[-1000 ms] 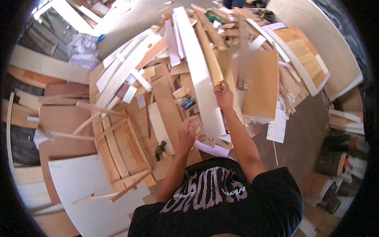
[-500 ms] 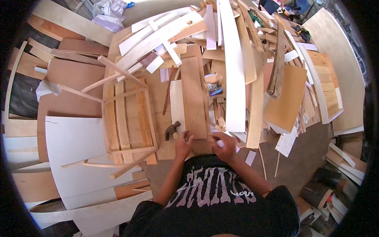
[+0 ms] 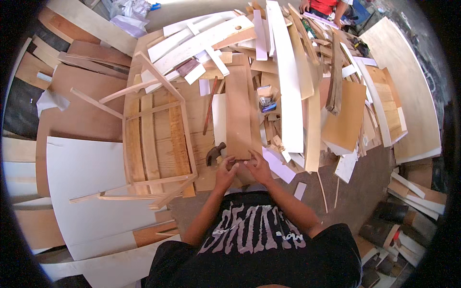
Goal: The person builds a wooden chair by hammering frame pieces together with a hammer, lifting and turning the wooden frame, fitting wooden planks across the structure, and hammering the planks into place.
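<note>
A long brown wooden board (image 3: 238, 110) lies lengthwise on the worktable, its near end towards me. My left hand (image 3: 226, 173) grips the left corner of that end, fingers bent over the edge. At the right corner, my right hand (image 3: 258, 168) has its fingers curled on the same end. The two thumbs point towards each other. A claw hammer (image 3: 215, 154) lies just beyond my left hand, its handle mostly hidden. A narrow white board (image 3: 219, 118) runs along the brown board's left side.
To the left, a light wooden frame with legs (image 3: 189, 144) rests on the table (image 3: 199, 98). Mixed offcuts and a long white plank (image 3: 290, 91) are heaped on the right. A lavender board (image 3: 278, 164) juts over the near edge. Another person (image 3: 322, 6) in red is at the far right.
My right hand has moved left from beside the board onto its near end. My left hand stays near its left corner. A person in red now shows at the far right.
</note>
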